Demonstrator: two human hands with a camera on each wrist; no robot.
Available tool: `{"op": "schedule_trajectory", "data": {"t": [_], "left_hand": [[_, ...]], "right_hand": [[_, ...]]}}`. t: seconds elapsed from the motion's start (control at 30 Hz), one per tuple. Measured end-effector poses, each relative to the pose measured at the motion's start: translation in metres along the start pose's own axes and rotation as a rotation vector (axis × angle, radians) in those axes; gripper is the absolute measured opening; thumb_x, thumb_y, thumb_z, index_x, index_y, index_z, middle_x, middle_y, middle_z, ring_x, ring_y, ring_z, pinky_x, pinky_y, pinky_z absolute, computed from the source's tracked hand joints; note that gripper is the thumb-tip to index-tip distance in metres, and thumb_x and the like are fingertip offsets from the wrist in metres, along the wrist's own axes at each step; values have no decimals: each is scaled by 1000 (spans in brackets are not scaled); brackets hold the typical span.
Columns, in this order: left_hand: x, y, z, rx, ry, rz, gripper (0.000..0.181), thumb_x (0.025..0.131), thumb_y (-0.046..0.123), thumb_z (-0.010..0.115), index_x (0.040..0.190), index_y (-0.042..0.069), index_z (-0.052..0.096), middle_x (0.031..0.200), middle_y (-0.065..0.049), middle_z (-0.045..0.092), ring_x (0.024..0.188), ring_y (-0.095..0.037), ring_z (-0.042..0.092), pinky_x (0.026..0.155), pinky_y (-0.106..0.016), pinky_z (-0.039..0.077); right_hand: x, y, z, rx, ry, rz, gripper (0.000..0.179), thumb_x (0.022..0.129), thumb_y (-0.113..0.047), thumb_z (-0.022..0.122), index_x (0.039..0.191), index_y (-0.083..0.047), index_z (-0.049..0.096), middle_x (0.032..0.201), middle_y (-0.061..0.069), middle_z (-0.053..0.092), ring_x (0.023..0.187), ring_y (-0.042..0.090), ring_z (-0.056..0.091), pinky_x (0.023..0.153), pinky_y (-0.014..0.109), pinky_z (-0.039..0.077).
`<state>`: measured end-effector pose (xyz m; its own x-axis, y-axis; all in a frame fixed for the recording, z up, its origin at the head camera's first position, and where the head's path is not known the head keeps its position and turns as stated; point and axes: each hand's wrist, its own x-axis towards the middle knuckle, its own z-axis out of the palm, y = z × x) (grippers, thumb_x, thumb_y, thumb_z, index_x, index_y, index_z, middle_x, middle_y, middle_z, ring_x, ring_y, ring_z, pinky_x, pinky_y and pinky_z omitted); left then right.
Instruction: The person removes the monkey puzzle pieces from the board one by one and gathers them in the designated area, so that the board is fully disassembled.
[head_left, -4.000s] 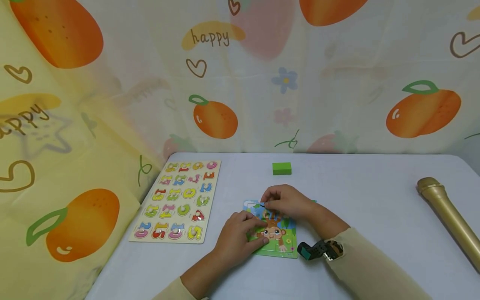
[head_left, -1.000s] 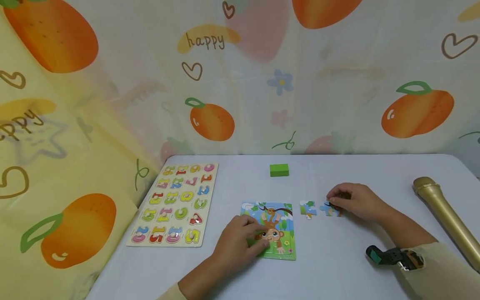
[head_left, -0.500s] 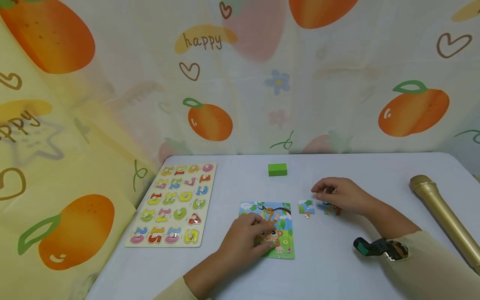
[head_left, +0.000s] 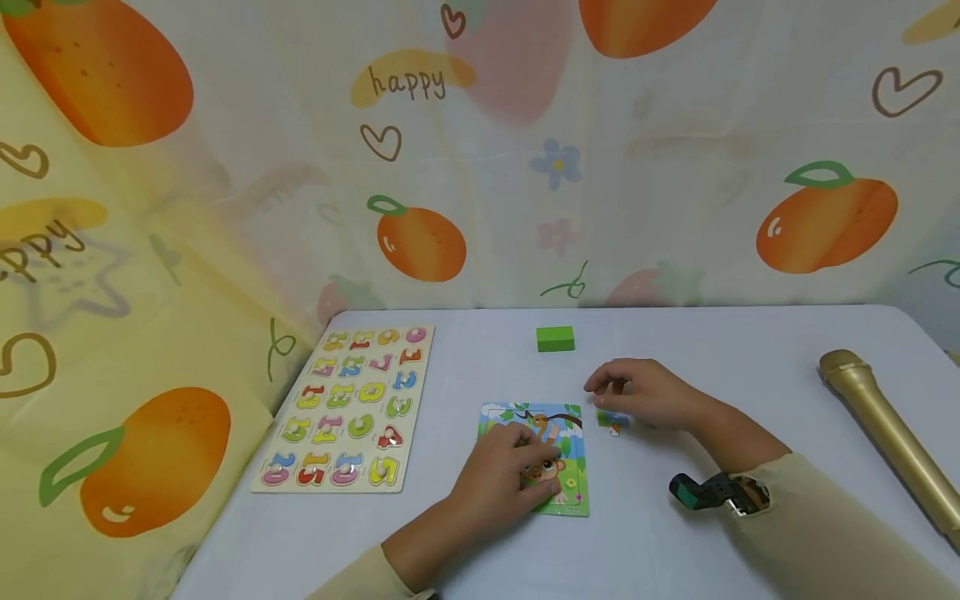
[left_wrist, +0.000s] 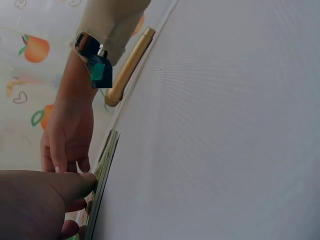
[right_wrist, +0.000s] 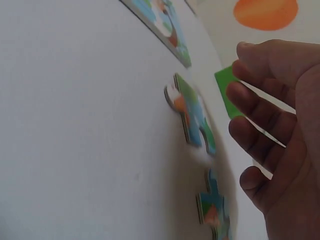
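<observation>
My left hand (head_left: 495, 475) rests on a square monkey jigsaw puzzle (head_left: 573, 493), fingers and thumb lying over its picture. In the left wrist view the thumb (left_wrist: 80, 185) lies over the board's near edge. My right hand (head_left: 648, 393) hovers just right of the board, fingers loosely bent with nothing between them. Below it, one loose jigsaw piece (head_left: 613, 420) shows in part; the hand covers the other in the head view. Both show in the right wrist view: a nearer piece (right_wrist: 189, 112) by the board's corner and a second piece (right_wrist: 212, 207) beyond it.
A wooden number board (head_left: 345, 408) lies at left on the white table. Behind the jigsaw sits a green block (head_left: 555, 339). A gold microphone (head_left: 888, 433) lies along the right side. Fruit-print cloth (head_left: 510, 208) hangs at the back.
Four seconds ago my right hand was over the board; two loose pieces now lie to its right. Over the last second that hand left the farther piece and moved left above the nearer one.
</observation>
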<state>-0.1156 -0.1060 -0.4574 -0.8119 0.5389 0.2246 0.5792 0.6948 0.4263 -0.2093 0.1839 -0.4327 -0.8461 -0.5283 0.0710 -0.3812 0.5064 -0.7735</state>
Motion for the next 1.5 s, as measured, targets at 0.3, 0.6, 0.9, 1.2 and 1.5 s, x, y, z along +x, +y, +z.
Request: {"op": "schedule_trajectory", "data": {"t": [0.3,0.6,0.9,1.2,1.5], "left_hand": [[1,-4,3,-24,28,24,35,93,36,86,126,25,81,119,5,64,105,-12,55,90,-32,48],[-2,-6,8,-43,39,8,35,91,35,87,125,24,82,120,6,64,106,-12,55,90,-33,48],[-1,-5,6,-44,48,17,36,91,35,87,125,23,82,116,5,63,103,-12,54,87,-32,46],[-3,-4,7,-51,73,35,35,90,34,88,122,22,83,115,4,64,103,-13,55,89,-35,47],[-3,-4,7,-45,80,35,36,89,34,88,122,22,83,117,3,65,106,-14,57,91,-36,48]], "right_hand": [[19,-14,20,-30,-59,-75,17,99,-14,75,115,-13,78,113,-3,74,101,18,62,87,39,51],[34,-22,37,-111,-179,-162,18,96,-11,78,113,-18,78,121,-7,70,119,22,63,108,53,45],[32,-22,40,-152,-216,-147,20,95,-12,79,112,-22,80,125,-3,64,123,24,57,108,51,45],[31,-25,43,-197,-225,-140,28,93,-7,79,110,-28,81,122,-6,60,119,22,52,102,46,45],[30,-29,43,-223,-221,-155,29,87,-2,77,100,-28,79,121,-5,59,115,22,51,97,43,43]]}}
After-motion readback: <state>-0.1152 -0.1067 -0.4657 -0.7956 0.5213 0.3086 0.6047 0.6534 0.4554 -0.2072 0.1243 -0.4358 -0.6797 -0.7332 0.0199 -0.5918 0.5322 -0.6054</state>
